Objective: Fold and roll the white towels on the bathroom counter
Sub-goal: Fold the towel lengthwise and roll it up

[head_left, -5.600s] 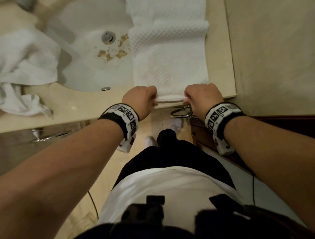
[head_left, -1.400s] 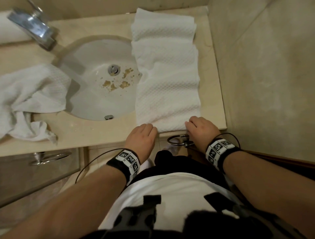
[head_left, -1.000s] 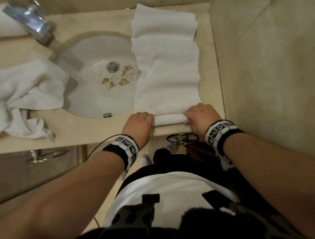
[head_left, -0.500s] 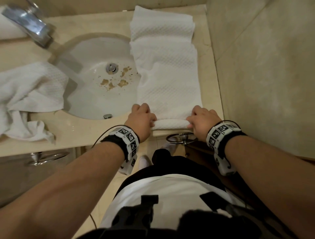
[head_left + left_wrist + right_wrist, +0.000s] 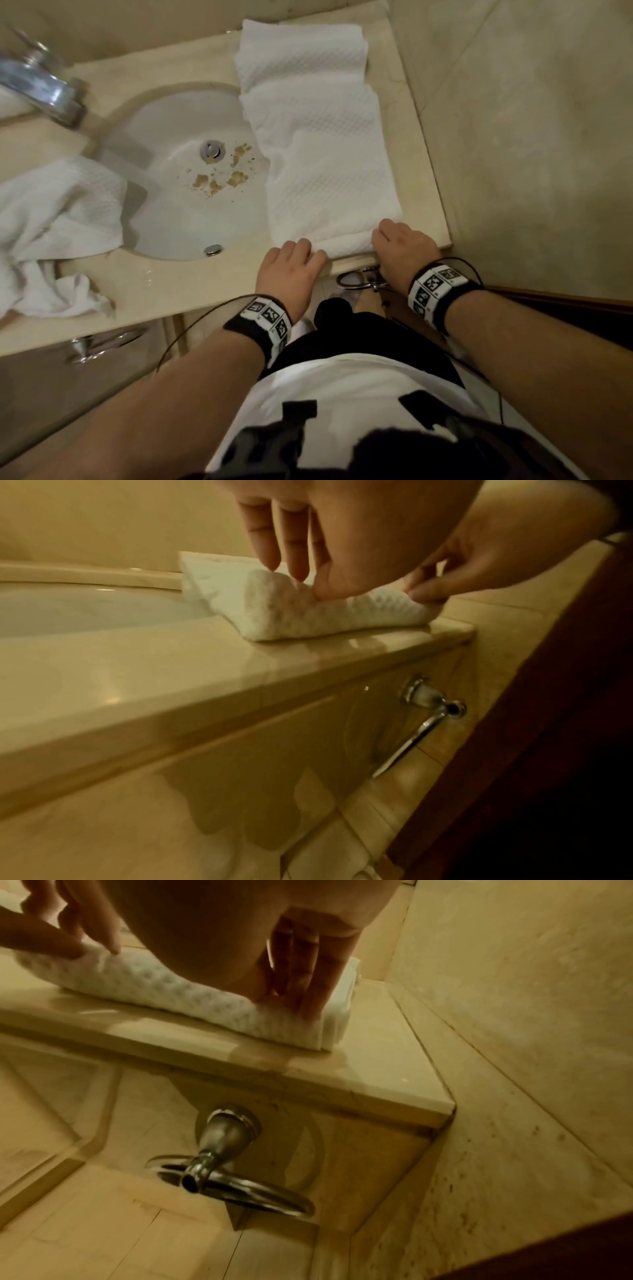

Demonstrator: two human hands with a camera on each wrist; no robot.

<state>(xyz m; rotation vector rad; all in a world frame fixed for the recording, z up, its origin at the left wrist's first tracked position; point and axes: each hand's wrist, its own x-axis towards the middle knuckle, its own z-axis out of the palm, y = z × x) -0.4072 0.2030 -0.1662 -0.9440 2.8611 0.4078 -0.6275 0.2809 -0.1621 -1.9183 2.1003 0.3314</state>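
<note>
A long folded white towel (image 5: 325, 164) lies on the counter (image 5: 191, 281) right of the sink, running from the back wall to the front edge. Its near end is wound into a small roll (image 5: 346, 245) at the counter's front edge. My left hand (image 5: 291, 263) is at the roll's left end, with straight fingertips (image 5: 274, 564) and thumb pressing on top of the roll (image 5: 308, 615). My right hand (image 5: 397, 243) is at the right end, with straight fingers (image 5: 308, 988) pressing down on the roll (image 5: 171, 993). Neither hand wraps round it.
A crumpled white towel (image 5: 61, 219) lies left of the sink (image 5: 164, 219), which has brown bits (image 5: 222, 174) near the drain. The faucet (image 5: 44, 89) is at the back left. A chrome towel ring (image 5: 232, 1185) hangs under the counter edge. A tiled wall (image 5: 531, 137) closes the right side.
The towel's flat near end has been wound into a small roll. Half a second ago both hands gripped the roll's ends; now their fingers lie stretched out on top of it.
</note>
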